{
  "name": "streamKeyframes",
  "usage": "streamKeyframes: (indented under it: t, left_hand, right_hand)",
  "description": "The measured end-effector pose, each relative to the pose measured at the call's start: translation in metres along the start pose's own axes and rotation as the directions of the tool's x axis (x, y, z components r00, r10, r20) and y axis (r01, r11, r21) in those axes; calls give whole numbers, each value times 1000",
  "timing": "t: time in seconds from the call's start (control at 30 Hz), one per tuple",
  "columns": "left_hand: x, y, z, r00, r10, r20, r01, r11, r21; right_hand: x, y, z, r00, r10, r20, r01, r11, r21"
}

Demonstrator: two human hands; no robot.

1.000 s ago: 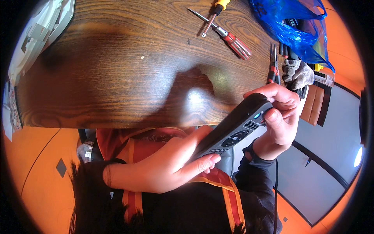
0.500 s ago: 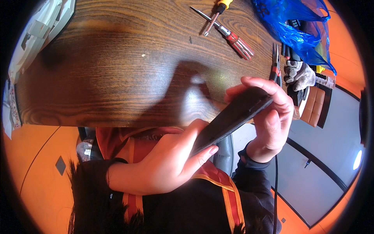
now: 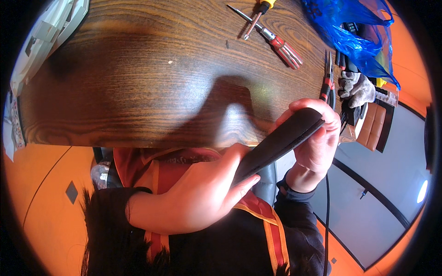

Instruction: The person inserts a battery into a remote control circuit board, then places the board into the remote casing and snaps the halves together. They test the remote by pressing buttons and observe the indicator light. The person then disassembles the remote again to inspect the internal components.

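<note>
A long black casing [image 3: 278, 143] with a rounded end and a seam along its side is held slantwise above the table's near edge. My left hand [image 3: 195, 200] grips its lower end, thumb along the near side. At the upper end, my right hand [image 3: 320, 145] has its fingers curled round the tip and behind it. What the casing belongs to does not show. A black cord [image 3: 327, 221] hangs below my right wrist; whether it joins the casing is hidden.
On the wooden table [image 3: 124, 92] lie a red-handled screwdriver [image 3: 286, 53], a yellow-handled screwdriver [image 3: 258, 19] and pliers [image 3: 327, 80]. A blue plastic bag [image 3: 350, 43] and grey gloves [image 3: 357, 89] sit at the right edge. White plastic parts [image 3: 48, 43] stand far left.
My right hand has closed in round the casing's upper end, its fingers curling more. The casing has turned slightly, and its seam shows more plainly. The view has shifted a little.
</note>
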State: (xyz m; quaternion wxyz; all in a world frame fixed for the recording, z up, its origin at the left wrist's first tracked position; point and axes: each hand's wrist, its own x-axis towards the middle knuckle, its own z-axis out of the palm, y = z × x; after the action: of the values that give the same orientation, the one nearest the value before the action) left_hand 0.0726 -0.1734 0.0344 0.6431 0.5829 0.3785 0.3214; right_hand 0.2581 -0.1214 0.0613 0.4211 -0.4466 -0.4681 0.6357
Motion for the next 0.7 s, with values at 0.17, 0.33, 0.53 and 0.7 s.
streamKeyframes:
  t: [0.17, 0.33, 0.53, 0.7]
  left_hand:
    - [0, 2, -2, 998, -32, 46, 34, 998, -60]
    - [0, 2, -1, 995, -57, 87, 71, 983, -168]
    - [-1, -1, 1, 992, -81, 94, 100, 970, -221]
    - [1, -4, 0, 1000, -8, 15, 10, 993, -121]
  right_hand:
    - [-2, 5, -5, 998, 8, -66, -11, 999, -52]
    - [-2, 6, -6, 996, -49, -71, 46, 998, -44]
    - [-1, 2, -2, 997, -41, -64, 35, 995, -92]
    - [0, 3, 9, 991, -27, -135, -3, 976, -216]
